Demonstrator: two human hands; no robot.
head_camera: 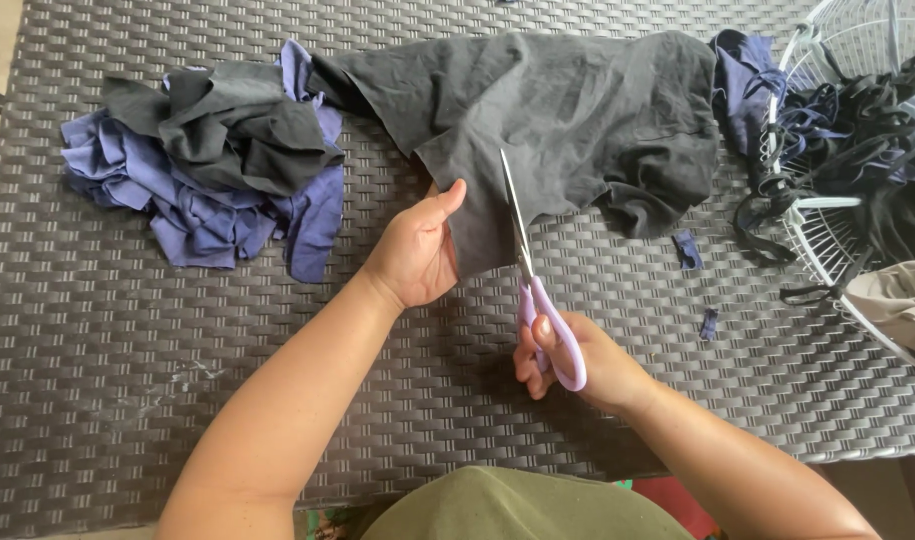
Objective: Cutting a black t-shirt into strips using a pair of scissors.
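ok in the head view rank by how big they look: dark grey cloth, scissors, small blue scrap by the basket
1. dark grey cloth
2. scissors
3. small blue scrap

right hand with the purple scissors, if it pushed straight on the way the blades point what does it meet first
The right hand drives the purple-handled scissors up into the large dark grey cloth; the blades already overlap its lower edge, so the cloth comes first.

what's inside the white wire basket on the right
The white wire basket holds tangled black fabric strips, some bluish cloth and a beige piece at its lower edge. Whatever lies beneath the strips is covered, and part of the basket is out of frame.
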